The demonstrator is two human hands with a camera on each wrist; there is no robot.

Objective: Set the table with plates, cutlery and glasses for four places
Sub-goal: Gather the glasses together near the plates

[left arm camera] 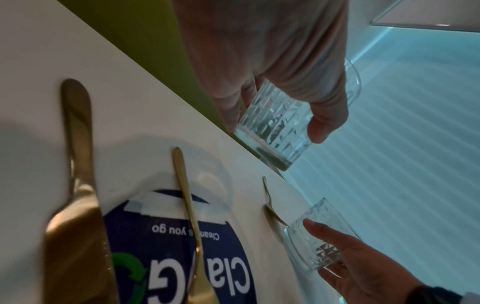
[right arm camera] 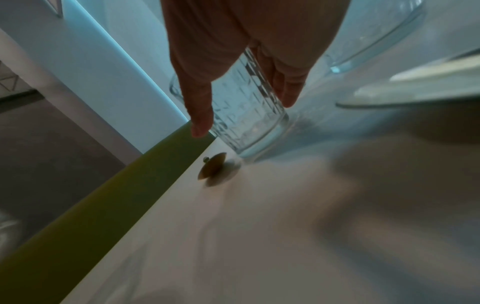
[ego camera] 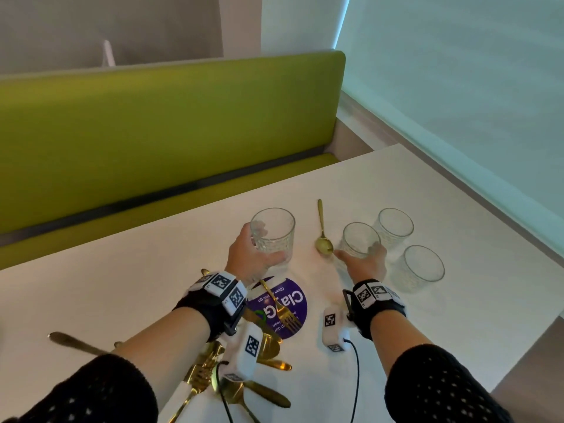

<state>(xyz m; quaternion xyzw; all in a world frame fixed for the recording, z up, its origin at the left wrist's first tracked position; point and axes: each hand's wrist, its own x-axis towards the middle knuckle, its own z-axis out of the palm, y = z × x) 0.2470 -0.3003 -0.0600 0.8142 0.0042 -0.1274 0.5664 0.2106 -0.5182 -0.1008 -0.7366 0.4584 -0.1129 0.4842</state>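
While the left hand (ego camera: 247,260) wraps thumb and fingers round a ribbed glass (ego camera: 272,235), the right hand (ego camera: 366,264) reaches for a second glass (ego camera: 359,239); in the right wrist view its thumb and fingers lie along the wall on either side, straight rather than curled, so that grip looks about to close and not yet firm. In the left wrist view the first glass hangs clear of the white desk (ego camera: 457,193), clasped low on its wall near the base, probably so the rim stays untouched; the second stands on the desk. Two more glasses, a far glass (ego camera: 395,227) and a near glass (ego camera: 422,265), stand just beside the second one, clustered toward the window side; taking one in each hand suggests they are being shared out to separate places. A gold spoon (ego camera: 323,232) lies between the two held glasses, its bowl just beside the second one, so sliding that glass could knock it; lifting is safer. A gold fork (ego camera: 279,303) lies across a purple sticker (ego camera: 293,303), and a pile of cutlery (ego camera: 232,370) waits at the near edge, undistributed; no plates show, so the setting seems at an early stage.
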